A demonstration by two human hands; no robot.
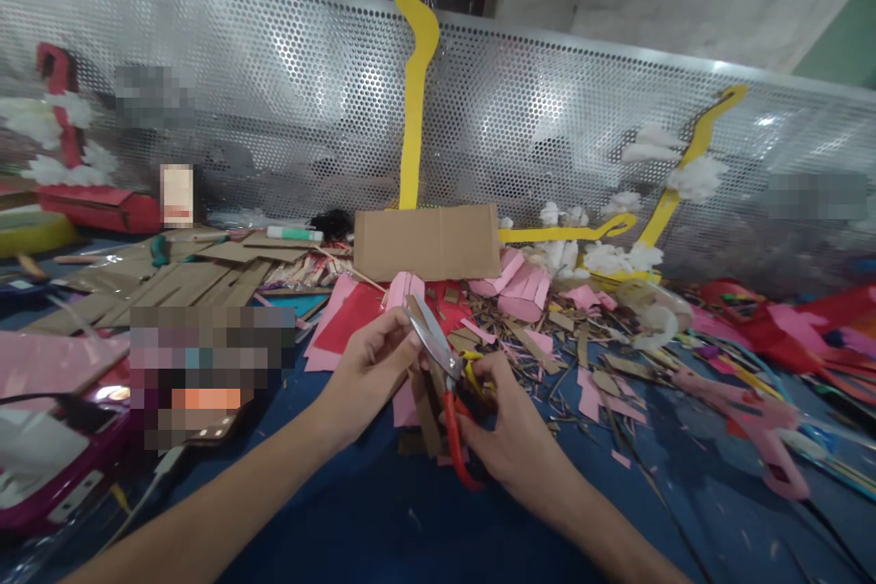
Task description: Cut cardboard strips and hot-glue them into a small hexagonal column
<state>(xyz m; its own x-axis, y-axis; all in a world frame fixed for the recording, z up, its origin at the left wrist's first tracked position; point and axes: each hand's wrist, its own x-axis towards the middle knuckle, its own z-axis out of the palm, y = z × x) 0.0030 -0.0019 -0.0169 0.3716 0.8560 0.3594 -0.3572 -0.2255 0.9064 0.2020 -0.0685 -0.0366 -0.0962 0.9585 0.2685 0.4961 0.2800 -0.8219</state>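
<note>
My right hand [510,424] is closed round the red and yellow handles of a pair of scissors [438,356], whose grey blades point up and to the left. My left hand [370,370] pinches a brown cardboard strip [425,406] with a pink paper piece [405,290] above it, held against the blades. Both hands hover just above the blue table [383,520], near its middle.
A folded cardboard sheet [428,242] stands behind the hands. Pink and brown scraps [581,356] litter the table to the right. Cardboard strips [192,278] lie at the left. A perforated metal screen [274,109] with yellow hook shapes [414,64] runs along the back. A pink glue gun [766,438] lies at the right.
</note>
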